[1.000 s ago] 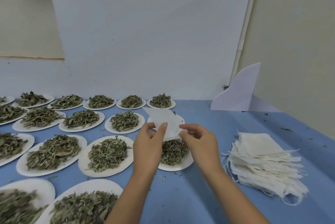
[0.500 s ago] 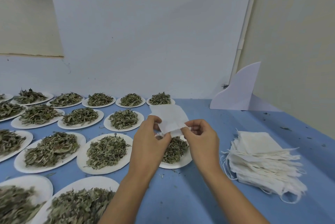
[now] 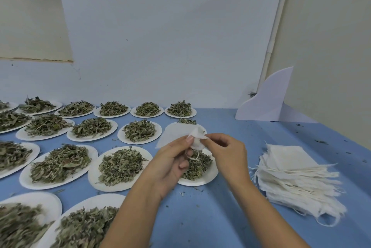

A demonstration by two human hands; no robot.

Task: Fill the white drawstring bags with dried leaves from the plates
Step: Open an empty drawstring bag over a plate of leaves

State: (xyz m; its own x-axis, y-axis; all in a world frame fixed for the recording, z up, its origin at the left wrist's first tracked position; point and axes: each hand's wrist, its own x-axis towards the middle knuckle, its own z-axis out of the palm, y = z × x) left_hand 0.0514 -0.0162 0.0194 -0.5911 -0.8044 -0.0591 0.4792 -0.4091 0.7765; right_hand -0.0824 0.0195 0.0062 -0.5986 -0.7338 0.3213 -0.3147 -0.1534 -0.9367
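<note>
A white drawstring bag [image 3: 176, 132] is held up between both hands above a white plate [image 3: 210, 177] of dried leaves [image 3: 197, 165]. My left hand [image 3: 172, 159] pinches one side of the bag's mouth and my right hand [image 3: 226, 152] pinches the other side. The mouth is pulled slightly apart and a drawstring dangles below it. A stack of empty white bags [image 3: 295, 171] lies on the table to the right of my right hand.
Several white plates of dried leaves [image 3: 120, 165] cover the blue table [image 3: 210, 217] in rows to the left. A white curved card [image 3: 269, 97] stands at the back right by the wall. Leaf crumbs dot the table.
The bag has tilted flatter and its mouth has been pulled apart between my fingers. Both hands stay over the same plate.
</note>
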